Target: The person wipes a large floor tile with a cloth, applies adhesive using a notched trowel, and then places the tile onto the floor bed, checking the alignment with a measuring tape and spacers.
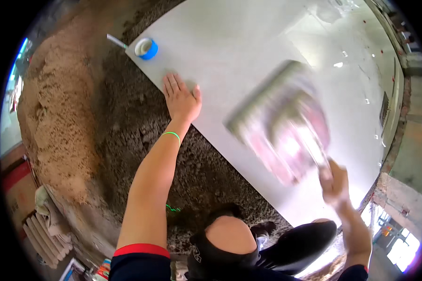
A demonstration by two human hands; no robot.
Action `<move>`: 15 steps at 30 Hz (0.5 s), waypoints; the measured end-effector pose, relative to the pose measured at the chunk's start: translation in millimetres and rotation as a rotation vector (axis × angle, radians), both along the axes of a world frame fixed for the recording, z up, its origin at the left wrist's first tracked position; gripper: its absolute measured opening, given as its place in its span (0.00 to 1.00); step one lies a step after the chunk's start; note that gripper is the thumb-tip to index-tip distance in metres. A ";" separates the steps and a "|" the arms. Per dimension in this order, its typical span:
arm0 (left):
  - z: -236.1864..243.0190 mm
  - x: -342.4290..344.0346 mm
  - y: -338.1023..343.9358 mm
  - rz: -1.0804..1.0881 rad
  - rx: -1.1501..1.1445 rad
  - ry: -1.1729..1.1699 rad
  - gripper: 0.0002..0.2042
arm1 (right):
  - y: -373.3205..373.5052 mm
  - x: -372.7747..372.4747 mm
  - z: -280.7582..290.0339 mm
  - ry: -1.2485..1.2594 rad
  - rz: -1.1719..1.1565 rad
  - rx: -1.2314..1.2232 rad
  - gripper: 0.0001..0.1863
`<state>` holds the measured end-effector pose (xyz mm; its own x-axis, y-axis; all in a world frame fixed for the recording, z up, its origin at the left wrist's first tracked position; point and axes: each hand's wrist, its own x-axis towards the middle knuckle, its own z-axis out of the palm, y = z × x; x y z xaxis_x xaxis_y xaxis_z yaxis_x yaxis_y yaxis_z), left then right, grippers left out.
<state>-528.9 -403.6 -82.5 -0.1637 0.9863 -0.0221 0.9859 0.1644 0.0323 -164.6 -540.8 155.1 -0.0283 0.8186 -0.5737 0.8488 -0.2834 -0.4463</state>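
Observation:
A large glossy off-white tile (220, 51) stretches from the middle to the right, its near edge beside dark, crumbly mortar (140, 107). My left hand (180, 99) lies flat on it near that edge, palm down, with the fingers stretched out. In my right hand (335, 183) is the handle of a broad, square-headed tamper (286, 126), pinkish and grey and smeared by motion. Its head is over the tile; whether it touches cannot be told. By the far left corner sits a blue ring-shaped roll with a white inside (146, 48). A thin white stick (116, 41) pokes out beyond that corner.
A heap of brown sand (61, 126) rises on the left. Stacked sacks (47, 239) lie at the lower left. My bent knees (232, 234) are at the tile's near edge. A concrete border (394, 187) runs along the right, with bright openings at the lower right.

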 end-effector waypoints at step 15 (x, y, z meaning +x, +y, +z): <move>5.4 27.0 -3.7 0.000 0.081 -0.012 0.36 | -162.2 93.0 -32.5 0.122 -0.012 0.267 0.27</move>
